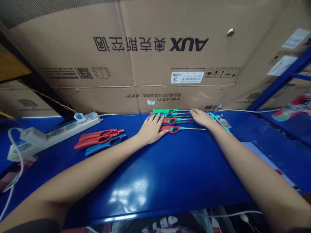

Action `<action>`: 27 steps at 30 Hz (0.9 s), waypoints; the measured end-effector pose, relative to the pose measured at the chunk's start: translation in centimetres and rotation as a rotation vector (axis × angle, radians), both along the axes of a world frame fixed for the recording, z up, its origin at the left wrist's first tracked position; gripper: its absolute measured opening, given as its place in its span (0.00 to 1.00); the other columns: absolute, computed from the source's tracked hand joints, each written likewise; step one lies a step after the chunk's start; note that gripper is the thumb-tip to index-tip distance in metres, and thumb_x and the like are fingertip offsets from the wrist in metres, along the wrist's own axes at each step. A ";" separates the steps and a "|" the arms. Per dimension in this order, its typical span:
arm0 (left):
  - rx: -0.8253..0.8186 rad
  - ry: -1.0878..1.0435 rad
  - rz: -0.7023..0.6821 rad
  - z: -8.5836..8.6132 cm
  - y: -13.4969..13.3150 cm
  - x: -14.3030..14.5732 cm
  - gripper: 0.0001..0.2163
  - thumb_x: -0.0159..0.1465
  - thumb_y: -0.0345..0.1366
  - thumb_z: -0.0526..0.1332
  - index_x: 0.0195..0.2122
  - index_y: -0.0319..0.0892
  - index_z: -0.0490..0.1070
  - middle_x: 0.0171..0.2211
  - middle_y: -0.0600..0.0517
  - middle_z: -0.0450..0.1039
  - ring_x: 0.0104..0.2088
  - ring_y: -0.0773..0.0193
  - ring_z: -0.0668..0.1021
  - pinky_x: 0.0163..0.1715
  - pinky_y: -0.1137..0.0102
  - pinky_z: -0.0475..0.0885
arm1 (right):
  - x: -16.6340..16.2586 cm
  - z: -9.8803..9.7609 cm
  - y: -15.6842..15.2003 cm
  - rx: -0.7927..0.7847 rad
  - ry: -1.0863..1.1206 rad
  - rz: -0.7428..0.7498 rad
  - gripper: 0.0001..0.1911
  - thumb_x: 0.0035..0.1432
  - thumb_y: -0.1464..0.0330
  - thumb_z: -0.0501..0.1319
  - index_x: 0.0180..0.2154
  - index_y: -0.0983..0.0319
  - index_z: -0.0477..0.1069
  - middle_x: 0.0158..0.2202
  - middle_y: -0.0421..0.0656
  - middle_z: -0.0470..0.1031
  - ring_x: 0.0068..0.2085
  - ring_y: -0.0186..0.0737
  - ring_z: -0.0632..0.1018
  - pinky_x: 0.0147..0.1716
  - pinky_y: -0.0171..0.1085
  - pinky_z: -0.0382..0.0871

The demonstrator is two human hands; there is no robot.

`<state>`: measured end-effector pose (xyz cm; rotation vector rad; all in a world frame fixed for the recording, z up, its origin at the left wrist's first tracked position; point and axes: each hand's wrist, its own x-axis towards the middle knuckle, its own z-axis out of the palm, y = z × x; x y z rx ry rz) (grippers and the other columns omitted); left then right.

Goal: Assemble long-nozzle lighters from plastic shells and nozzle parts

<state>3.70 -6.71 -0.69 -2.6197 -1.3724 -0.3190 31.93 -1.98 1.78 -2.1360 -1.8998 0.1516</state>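
Several long-nosed lighters (173,121) with red, green and teal handles lie side by side at the back of the blue table (170,168), metal nozzles pointing right. My left hand (152,128) rests flat on their handles, fingers spread. My right hand (200,117) lies over the metal nozzles, fingers pointing left, touching them. Neither hand closes around a lighter.
Three more lighters (100,139), two red and one blue, lie to the left. A white power strip (55,134) with cables sits at the far left. Small teal parts (220,120) lie right of my right hand. Large cardboard boxes (150,55) wall off the back.
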 end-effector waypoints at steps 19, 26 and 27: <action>-0.062 -0.148 0.032 0.1 -0.6 0.8 0.36 0.69 0.56 0.55 0.69 0.33 0.56 0.70 0.34 0.55 0.70 0.38 0.58 0.68 0.50 0.54 | 0.1 -1.2 0.0 0.023 -0.039 0.035 0.29 0.71 0.57 0.44 0.63 0.62 0.68 0.64 0.54 0.70 0.65 0.62 0.68 0.66 0.72 0.42; -0.201 -0.443 0.137 0.1 0.3 -0.2 0.39 0.69 0.58 0.52 0.71 0.30 0.51 0.72 0.31 0.48 0.72 0.40 0.53 0.68 0.49 0.56 | 0.3 -0.2 -2.0 -0.009 -0.125 0.160 0.33 0.67 0.55 0.53 0.66 0.68 0.62 0.65 0.59 0.66 0.65 0.62 0.68 0.63 0.56 0.62; -0.212 -0.502 0.167 0.1 0.7 -0.5 0.39 0.70 0.57 0.50 0.71 0.30 0.50 0.72 0.30 0.47 0.72 0.41 0.52 0.68 0.48 0.56 | 0.1 -0.1 -2.6 -0.019 -0.132 0.209 0.35 0.66 0.53 0.53 0.67 0.67 0.61 0.67 0.58 0.65 0.66 0.60 0.67 0.64 0.54 0.61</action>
